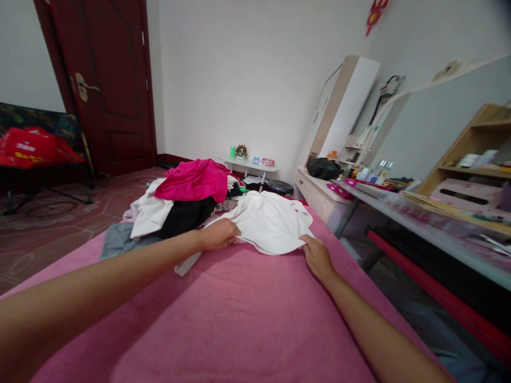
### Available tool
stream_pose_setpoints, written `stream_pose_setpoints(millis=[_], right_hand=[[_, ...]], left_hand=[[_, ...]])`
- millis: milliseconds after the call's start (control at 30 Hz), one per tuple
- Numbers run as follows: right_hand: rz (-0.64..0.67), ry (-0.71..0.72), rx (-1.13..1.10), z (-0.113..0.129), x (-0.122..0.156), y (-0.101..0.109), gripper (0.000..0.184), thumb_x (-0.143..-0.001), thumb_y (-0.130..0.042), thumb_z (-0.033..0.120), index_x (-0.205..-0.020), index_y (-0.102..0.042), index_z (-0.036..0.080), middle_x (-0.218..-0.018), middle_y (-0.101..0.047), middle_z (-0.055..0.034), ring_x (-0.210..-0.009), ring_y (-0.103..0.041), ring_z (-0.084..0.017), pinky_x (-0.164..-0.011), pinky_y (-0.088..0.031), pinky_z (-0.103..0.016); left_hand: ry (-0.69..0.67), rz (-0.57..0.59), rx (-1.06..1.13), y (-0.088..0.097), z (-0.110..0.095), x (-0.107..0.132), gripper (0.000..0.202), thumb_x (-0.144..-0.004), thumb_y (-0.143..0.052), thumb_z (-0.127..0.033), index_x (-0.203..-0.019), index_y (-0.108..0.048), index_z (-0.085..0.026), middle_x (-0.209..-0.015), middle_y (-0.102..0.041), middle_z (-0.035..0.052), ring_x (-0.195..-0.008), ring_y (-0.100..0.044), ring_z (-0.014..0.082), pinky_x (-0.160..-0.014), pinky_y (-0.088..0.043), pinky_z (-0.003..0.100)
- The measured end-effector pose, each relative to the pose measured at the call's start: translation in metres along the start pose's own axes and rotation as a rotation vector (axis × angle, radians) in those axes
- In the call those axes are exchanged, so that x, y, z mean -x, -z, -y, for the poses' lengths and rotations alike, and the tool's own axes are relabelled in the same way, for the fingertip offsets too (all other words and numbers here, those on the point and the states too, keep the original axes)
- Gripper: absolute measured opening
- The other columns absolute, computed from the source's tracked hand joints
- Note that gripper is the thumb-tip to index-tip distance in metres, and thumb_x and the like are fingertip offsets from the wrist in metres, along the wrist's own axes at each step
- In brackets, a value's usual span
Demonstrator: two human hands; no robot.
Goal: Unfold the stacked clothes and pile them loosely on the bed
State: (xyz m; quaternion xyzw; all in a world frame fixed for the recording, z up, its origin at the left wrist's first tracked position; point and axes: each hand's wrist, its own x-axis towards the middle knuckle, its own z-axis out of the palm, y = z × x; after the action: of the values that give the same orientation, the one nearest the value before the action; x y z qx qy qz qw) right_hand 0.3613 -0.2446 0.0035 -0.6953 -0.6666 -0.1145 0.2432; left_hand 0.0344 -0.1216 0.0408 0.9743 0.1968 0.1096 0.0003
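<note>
A white garment (271,221) lies rumpled on the pink bed cover (223,314). My left hand (217,234) is closed on the garment's near left edge. My right hand (317,255) pinches its near right edge, fingers pressed onto the cloth. Behind the garment sits a pile of clothes: a bright pink piece (195,181) on top, black cloth (186,215) and white cloth (149,213) under it, and grey cloth (117,239) at the left.
A grey desk (419,223) cluttered with papers and bottles runs along the right of the bed, with a wooden shelf (475,154) behind it. A small white table (247,165) stands at the far wall. A dark red door (107,85) and a red bag (32,146) are at the left.
</note>
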Motion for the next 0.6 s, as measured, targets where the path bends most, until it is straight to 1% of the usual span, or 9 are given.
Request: stream_pose_setpoints(millis=[67,133,233,333,433,500,533,567,600], right_hand=[[0.044,0.051,-0.136,0.003,0.011,0.021,0.029,-0.083,-0.038,0.016,-0.093,-0.064,0.02,-0.084,-0.068,-0.0035,-0.083,-0.06,-0.02,-0.077,-0.041,-0.028],[0.114,0.071,-0.256,0.01,0.023,0.048,0.026,-0.084,-0.038,0.02,-0.09,-0.063,0.021,-0.081,-0.067,-0.0022,-0.078,-0.059,-0.019,-0.074,-0.042,-0.027],[0.322,0.077,-0.358,0.033,0.044,0.087,0.023,-0.086,-0.041,0.026,-0.082,-0.063,0.021,-0.076,-0.065,-0.0012,-0.072,-0.057,-0.018,-0.069,-0.042,-0.025],[0.562,0.08,-0.414,0.066,0.071,0.114,0.024,-0.088,-0.043,0.029,-0.076,-0.061,0.02,-0.074,-0.063,-0.0006,-0.07,-0.056,-0.016,-0.067,-0.041,-0.023],[0.817,0.071,-0.469,0.098,0.094,0.122,0.021,-0.086,-0.049,0.029,-0.075,-0.063,0.018,-0.07,-0.061,0.0003,-0.068,-0.056,-0.014,-0.063,-0.041,-0.021],[1.091,0.001,-0.574,0.111,0.098,0.12,0.017,-0.079,-0.061,0.032,-0.083,-0.066,0.017,-0.065,-0.06,0.0017,-0.062,-0.057,-0.013,-0.058,-0.041,-0.02],[1.208,-0.046,-0.645,0.114,0.095,0.117,0.023,-0.075,-0.066,0.034,-0.089,-0.067,0.016,-0.064,-0.06,0.002,-0.061,-0.058,-0.013,-0.058,-0.042,-0.021],[1.271,-0.087,-0.716,0.114,0.088,0.112,0.031,-0.072,-0.069,0.035,-0.096,-0.067,0.016,-0.064,-0.062,0.0017,-0.06,-0.059,-0.013,-0.058,-0.043,-0.021],[1.267,-0.111,-0.778,0.111,0.077,0.105,0.036,-0.07,-0.07,0.036,-0.1,-0.066,0.015,-0.066,-0.064,0.0009,-0.06,-0.059,-0.013,-0.059,-0.044,-0.022]], left_hand=[[-0.032,0.087,0.143,0.02,-0.008,0.015,0.015,-0.084,-0.052,-0.017,-0.074,-0.062,-0.018,-0.071,-0.063,0.0025,-0.072,-0.059,0.0174,-0.071,-0.041,0.025],[0.001,0.16,0.323,0.041,-0.016,0.034,0.016,-0.083,-0.052,-0.018,-0.071,-0.061,-0.018,-0.064,-0.058,-0.0003,-0.064,-0.054,0.0152,-0.064,-0.04,0.023],[0.073,0.328,0.521,0.067,-0.028,0.064,0.023,-0.084,-0.053,-0.028,-0.065,-0.059,-0.017,-0.058,-0.052,-0.0022,-0.056,-0.048,0.0133,-0.056,-0.036,0.022],[0.138,0.527,0.527,0.08,-0.041,0.088,0.021,-0.079,-0.056,-0.025,-0.06,-0.06,-0.017,-0.054,-0.05,-0.0024,-0.053,-0.045,0.0128,-0.051,-0.032,0.022],[0.152,0.711,0.401,0.083,-0.053,0.1,0.011,-0.067,-0.062,-0.015,-0.056,-0.062,-0.016,-0.049,-0.051,-0.0023,-0.048,-0.043,0.0128,-0.045,-0.027,0.022],[0.127,0.842,0.353,0.082,-0.059,0.099,0.014,-0.062,-0.068,-0.017,-0.051,-0.06,-0.016,-0.044,-0.049,-0.0026,-0.043,-0.039,0.0119,-0.042,-0.024,0.022],[0.12,0.887,0.368,0.081,-0.061,0.096,0.016,-0.062,-0.071,-0.021,-0.05,-0.061,-0.017,-0.043,-0.049,-0.0025,-0.041,-0.039,0.0116,-0.041,-0.024,0.022],[0.122,0.903,0.409,0.078,-0.064,0.092,0.017,-0.063,-0.073,-0.027,-0.053,-0.063,-0.017,-0.044,-0.051,-0.0021,-0.041,-0.04,0.0116,-0.041,-0.026,0.022],[0.126,0.88,0.467,0.075,-0.067,0.086,0.018,-0.065,-0.073,-0.033,-0.059,-0.067,-0.017,-0.048,-0.055,-0.0014,-0.044,-0.045,0.0121,-0.042,-0.03,0.022]])
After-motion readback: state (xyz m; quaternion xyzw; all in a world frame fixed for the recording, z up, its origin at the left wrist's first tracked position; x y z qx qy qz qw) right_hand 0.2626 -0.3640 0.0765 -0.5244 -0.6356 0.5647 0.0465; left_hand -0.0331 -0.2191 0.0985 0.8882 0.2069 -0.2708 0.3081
